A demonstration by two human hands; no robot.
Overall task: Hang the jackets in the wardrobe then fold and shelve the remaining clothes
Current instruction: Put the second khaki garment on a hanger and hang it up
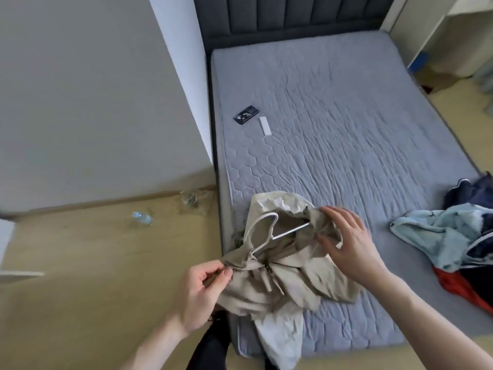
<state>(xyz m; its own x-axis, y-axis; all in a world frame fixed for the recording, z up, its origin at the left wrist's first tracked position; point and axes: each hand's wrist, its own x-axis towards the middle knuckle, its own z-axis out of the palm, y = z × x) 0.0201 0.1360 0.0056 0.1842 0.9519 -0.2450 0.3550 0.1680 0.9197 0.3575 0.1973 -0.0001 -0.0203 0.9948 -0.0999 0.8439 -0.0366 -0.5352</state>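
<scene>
A beige jacket [288,284] lies bunched at the near left corner of the grey mattress [346,116], its lining hanging over the edge. A white hanger [269,231] sits partly inside its collar. My left hand [202,292] pinches the jacket's left collar edge by the zipper. My right hand [346,239] grips the jacket's right shoulder fabric over the hanger's end. A heap of other clothes, light blue [437,233], navy and red [458,284], lies at the mattress's right edge.
A black phone [246,114] and a white strip [265,126] lie on the mattress's far left. A plastic bottle [142,218] and crumpled wrapping [192,200] lie on the wooden floor by the wall. A dark headboard [288,17] stands behind; white shelving [453,36] at far right.
</scene>
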